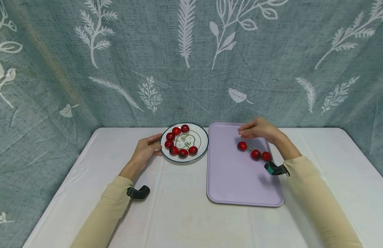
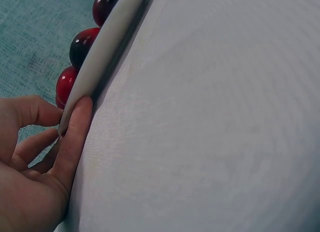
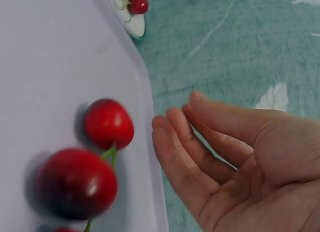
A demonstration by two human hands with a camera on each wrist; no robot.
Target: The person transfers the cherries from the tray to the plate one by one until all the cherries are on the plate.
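Note:
At the left edge of a white plate (image 1: 201, 139) with a dark rim, my left hand (image 1: 144, 150) holds the rim between thumb and fingers. The left wrist view shows the fingers (image 2: 75, 137) on both sides of the plate's edge. Several red cherries (image 1: 183, 153) lie in an arc on the plate, some with green stems. Over the far right part of a lilac tray (image 1: 234, 179), my right hand (image 1: 259, 130) hovers with loosely bent fingers and nothing between them. Beneath it three cherries (image 1: 255, 154) lie on the tray, joined by green stems in the right wrist view.
Plate and tray stand side by side, close together, on a white-covered table (image 1: 179, 213). Behind them hangs a green-grey curtain (image 1: 166, 62) with white leaf prints, right at the table's far edge. Each wrist wears a dark band (image 1: 138, 192).

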